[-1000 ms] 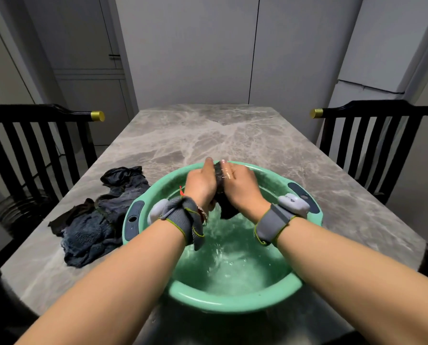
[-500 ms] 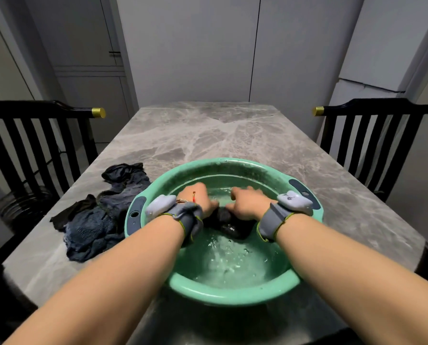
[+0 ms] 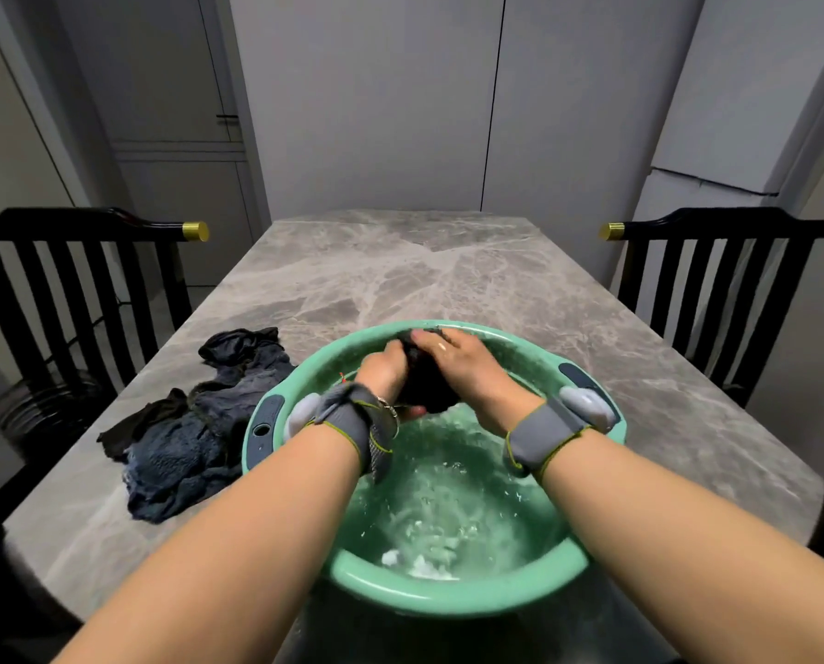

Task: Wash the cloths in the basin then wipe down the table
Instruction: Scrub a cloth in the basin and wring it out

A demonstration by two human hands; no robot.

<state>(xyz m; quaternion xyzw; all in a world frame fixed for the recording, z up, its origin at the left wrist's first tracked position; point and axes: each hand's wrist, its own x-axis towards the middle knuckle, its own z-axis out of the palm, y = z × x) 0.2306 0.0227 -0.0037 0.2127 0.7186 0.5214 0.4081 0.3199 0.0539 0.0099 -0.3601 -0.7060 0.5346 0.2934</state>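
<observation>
A green basin [image 3: 453, 599] with foamy water stands on the near part of the grey marble table [image 3: 415, 275]. Above the water, toward the basin's far side, a wet dark cloth [image 3: 424, 383] is bunched between my hands. My left hand [image 3: 383, 371] grips its left side. My right hand [image 3: 463, 366] is curled over its top and right side. Both wrists wear grey bands. A heap of dark blue and black cloths [image 3: 194, 424] lies on the table just left of the basin.
Two black slatted chairs stand at the table's sides, one on the left [image 3: 65, 280] and one on the right [image 3: 717, 289]. Grey cabinet doors and a wall rise behind the table's far end.
Half a second ago both hands pressed the dark cloth down in the water. Now they have lifted it out, toward the basin's far rim, and the water below is churning.
</observation>
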